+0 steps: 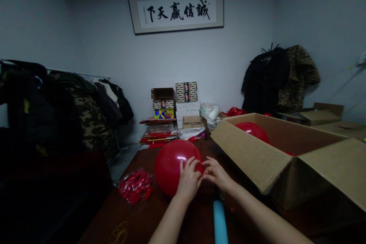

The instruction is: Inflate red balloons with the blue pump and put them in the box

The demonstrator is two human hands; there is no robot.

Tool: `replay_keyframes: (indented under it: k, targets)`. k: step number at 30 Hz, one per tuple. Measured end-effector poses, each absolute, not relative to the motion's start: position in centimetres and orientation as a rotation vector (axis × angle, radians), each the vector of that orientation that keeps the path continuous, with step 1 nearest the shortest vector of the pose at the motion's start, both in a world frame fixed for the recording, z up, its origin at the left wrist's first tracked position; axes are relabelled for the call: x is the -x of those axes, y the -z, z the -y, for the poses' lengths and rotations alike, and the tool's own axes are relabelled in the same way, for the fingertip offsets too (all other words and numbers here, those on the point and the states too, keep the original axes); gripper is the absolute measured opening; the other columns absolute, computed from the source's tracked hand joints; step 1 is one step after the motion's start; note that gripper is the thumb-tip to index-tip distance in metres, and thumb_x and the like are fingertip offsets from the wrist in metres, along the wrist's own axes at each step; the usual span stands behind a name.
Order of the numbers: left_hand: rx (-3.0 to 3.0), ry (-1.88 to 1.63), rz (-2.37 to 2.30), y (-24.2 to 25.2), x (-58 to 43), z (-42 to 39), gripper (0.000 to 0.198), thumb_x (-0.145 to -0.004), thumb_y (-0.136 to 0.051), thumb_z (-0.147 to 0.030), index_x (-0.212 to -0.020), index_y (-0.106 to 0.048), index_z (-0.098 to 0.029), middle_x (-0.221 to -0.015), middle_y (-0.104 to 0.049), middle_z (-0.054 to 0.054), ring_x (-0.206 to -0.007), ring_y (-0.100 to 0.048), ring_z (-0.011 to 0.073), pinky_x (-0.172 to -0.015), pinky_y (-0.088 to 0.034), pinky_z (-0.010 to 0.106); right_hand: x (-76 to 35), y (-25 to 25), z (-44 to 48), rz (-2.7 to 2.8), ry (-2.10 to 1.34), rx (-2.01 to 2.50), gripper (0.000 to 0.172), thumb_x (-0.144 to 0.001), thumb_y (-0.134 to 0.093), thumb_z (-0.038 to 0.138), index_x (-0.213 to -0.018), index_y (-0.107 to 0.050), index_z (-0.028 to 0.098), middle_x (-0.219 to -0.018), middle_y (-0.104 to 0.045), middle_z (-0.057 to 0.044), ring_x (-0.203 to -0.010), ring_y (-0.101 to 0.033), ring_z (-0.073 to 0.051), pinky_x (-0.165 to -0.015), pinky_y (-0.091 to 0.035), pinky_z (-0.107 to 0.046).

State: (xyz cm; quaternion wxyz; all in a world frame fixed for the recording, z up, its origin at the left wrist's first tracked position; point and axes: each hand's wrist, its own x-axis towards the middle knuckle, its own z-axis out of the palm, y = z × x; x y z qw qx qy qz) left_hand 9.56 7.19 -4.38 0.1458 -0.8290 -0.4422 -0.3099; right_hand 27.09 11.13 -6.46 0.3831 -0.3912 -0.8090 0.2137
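Observation:
An inflated red balloon (pixel 168 167) rests over the dark table in front of me. My left hand (pixel 188 179) lies against its right side, fingers curled and fingertips pinching near the balloon's neck. From the right, my right hand (pixel 217 175) meets it there, thumb and fingers pinched together at the same end. The neck itself is mostly hidden by my fingers. Below my hands, a light blue tube-shaped tool with a dark tip, like a hand pump (pixel 220 221), points away from me. To the left lies a clear plastic bag of uninflated red balloons (pixel 135 185).
A large open cardboard box (pixel 251 160) stands at the right with another red balloon (pixel 253 131) inside; its flap leans toward my right arm. Stacked boxes (pixel 187 108) and red papers (pixel 157 137) sit behind the table. Coats (pixel 85 110) hang at the left.

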Motion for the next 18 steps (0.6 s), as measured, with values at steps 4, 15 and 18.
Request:
replay_keyframes:
  k: [4,15,18]
  targets:
    - [2.426,0.838,1.252,4.3,-9.6,-7.4,0.010,-0.077,-0.057,-0.025,-0.076,-0.067,-0.023,-0.125,-0.052,0.007,-0.124,-0.035,0.0279,-0.103,-0.016,0.062,-27.1,6.2,-11.2,2.107,-0.502,0.995,0.009,-0.073,-0.063,0.029,-0.067,-0.065,0.023,-0.115,-0.056,-0.003,-0.128,-0.029,-0.025,-0.104,-0.024,-0.046]
    - [2.460,0.903,1.238,3.8,-9.5,-7.2,0.012,-0.072,-0.057,-0.020,-0.078,-0.068,-0.024,-0.122,-0.053,0.007,-0.122,-0.037,0.0282,-0.105,-0.015,0.060,-26.7,5.1,-10.6,2.088,-0.311,1.047,0.012,-0.078,-0.054,0.024,-0.072,-0.064,0.024,-0.113,-0.057,-0.004,-0.126,-0.033,-0.025,-0.104,-0.021,-0.051]
    - [2.423,0.927,1.250,4.0,-9.4,-7.3,0.011,-0.070,-0.060,-0.019,-0.076,-0.067,-0.024,-0.120,-0.054,0.006,-0.120,-0.038,0.0272,-0.106,-0.013,0.058,-27.1,4.7,-10.1,2.078,-0.213,1.061,0.011,-0.076,-0.055,0.022,-0.081,-0.064,0.025,-0.125,-0.049,-0.004,-0.131,-0.023,-0.026,-0.107,-0.007,-0.055]
